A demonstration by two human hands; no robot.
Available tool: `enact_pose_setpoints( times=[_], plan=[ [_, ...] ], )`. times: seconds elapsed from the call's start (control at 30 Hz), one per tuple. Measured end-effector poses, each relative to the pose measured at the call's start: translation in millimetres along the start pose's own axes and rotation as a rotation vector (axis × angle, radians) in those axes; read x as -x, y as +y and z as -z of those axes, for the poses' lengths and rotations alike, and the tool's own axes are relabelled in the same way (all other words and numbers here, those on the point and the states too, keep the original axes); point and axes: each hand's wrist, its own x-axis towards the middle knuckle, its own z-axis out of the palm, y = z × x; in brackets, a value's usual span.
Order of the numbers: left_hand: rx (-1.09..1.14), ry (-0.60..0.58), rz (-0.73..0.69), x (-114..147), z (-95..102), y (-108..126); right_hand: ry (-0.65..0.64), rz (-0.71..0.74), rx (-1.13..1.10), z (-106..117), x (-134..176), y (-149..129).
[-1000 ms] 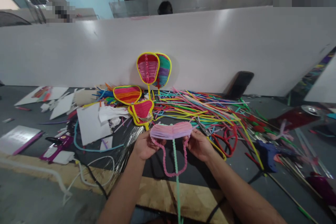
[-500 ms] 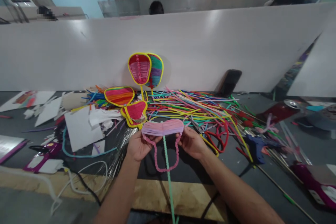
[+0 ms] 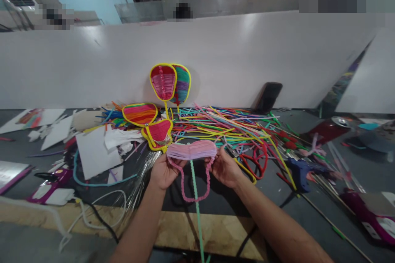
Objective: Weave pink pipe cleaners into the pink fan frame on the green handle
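Between my two hands is a pipe-cleaner fan (image 3: 191, 150), its upper band filled with pink and lilac rows. Below the band, its twisted pink frame hangs as an unfilled loop, and a mint green stem runs down the middle toward me. My left hand (image 3: 165, 171) grips the band's left end, fingers curled underneath. At the right end my right hand (image 3: 226, 169) pinches the edge with thumb and fingers. Just beyond lies a pink petal shape (image 3: 159, 134) with a yellow rim, beside an orange and red one (image 3: 140, 113).
Loose pipe cleaners (image 3: 216, 121) spread across the table's back. Two finished fans (image 3: 163, 83) lean on the white partition, as does a phone (image 3: 269, 96). Right are red-handled scissors (image 3: 254, 162), a blue glue gun (image 3: 299, 174) and a can (image 3: 331, 129). White paper (image 3: 97, 152) lies left.
Both hands keep hold of the fan in nearly the same place. The right fingers have shifted slightly at its edge, and the view has moved a little.
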Motion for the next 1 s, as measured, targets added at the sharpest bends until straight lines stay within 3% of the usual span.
enact_pose_setpoints(
  times=[0.2,0.33,0.5,0.6,0.67,0.8,1.0],
  plan=[
    [-0.022,0.038,-0.024,0,-4.9,-9,-0.044,0.04,0.116,-6,5,12],
    [-0.064,0.041,0.016,3,-11.6,-18,0.085,0.059,0.109,-9,5,16],
    [-0.142,-0.171,-0.051,13,-18.4,-21,0.182,0.068,0.061,-7,1,12],
    [-0.296,-0.332,-0.087,19,-20.0,-27,0.202,0.1,0.054,-8,1,10],
    [-0.426,-0.365,-0.083,21,-19.1,-35,0.212,0.122,0.065,-11,1,10],
    [-0.575,-0.257,-0.111,18,-15.6,-51,0.196,0.172,0.127,-17,4,13],
    [-0.463,-0.154,-0.178,12,-15.6,-60,0.168,0.19,0.212,-19,5,21]
  ],
)
